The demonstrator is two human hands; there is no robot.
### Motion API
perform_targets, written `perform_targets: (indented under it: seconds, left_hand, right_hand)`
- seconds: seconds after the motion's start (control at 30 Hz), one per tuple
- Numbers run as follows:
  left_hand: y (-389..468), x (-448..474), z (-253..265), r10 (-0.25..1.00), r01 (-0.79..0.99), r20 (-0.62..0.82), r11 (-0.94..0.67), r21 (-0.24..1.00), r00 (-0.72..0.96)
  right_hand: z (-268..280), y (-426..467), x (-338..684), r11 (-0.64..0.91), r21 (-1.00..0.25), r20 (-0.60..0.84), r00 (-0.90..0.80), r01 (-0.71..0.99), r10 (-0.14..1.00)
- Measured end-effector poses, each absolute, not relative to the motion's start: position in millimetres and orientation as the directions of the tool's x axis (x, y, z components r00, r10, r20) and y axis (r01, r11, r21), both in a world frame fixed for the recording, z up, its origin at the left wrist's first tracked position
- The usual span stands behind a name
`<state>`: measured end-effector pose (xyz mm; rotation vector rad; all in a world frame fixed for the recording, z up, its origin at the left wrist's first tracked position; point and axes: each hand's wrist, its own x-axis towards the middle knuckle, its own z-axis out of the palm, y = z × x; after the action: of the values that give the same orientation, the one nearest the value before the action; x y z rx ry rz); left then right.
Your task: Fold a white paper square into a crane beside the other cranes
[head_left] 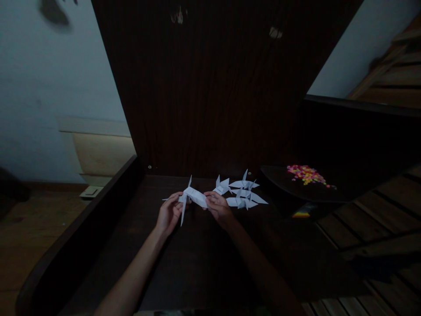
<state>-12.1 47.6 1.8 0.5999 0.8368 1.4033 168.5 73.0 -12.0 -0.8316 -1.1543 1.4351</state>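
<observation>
A white folded paper figure [196,197] with long pointed flaps is held between my two hands above the dark desk. My left hand [169,216] pinches its left end, near a narrow point that sticks out to the side. On the other end, the fingers of my right hand [219,208] are closed around the paper. Just beyond my right hand lie several similar white folded paper figures [243,202] with upright points. The room is dim, so the finer folds are hard to make out.
The dark wooden desk [184,267] has a tall back panel [204,96] and a raised left side [82,228]. On a dark shelf [279,175] at the right lies a pile of small colourful pieces [307,174]. Wooden slats [371,224] show at the far right.
</observation>
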Motion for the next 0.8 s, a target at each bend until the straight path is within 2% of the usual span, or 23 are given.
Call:
perform_targets:
  seconds: [0.13,0.27,0.43,0.5,0.57,0.7,0.8]
  left_hand:
    - [49,-15,0,0.986,-0.586,-0.147,0.075,0.807,-0.076]
    - [53,-17,-6,0.981,-0.490,-0.099,0.004,0.872,-0.168]
    - [52,-17,-5,0.969,-0.151,0.063,-0.101,0.983,-0.239]
    - [47,-15,-1,0.965,0.026,0.143,-0.141,0.990,-0.219]
    - [42,-13,5,0.966,0.124,0.189,-0.169,0.978,-0.175]
    - [36,-9,12,0.970,0.092,0.216,-0.207,0.974,-0.112]
    - [36,-10,12,0.971,0.020,0.215,-0.214,0.977,-0.109]
  right_hand:
    - [-13,71,171,0.020,-0.968,0.073,-0.202,-0.252,0.977]
    - [-17,74,171,0.053,-0.996,0.066,-0.184,-0.073,0.981]
    - [-13,75,170,0.235,-0.968,0.234,-0.029,0.087,0.972]
    - [-8,72,168,0.272,-0.953,0.267,-0.051,0.134,0.962]
    - [-2,68,165,0.292,-0.932,0.274,-0.109,0.215,0.955]
    - [7,62,159,0.334,-0.861,0.322,-0.098,0.383,0.942]
    - [13,61,153,0.304,-0.898,0.298,-0.069,0.318,0.952]
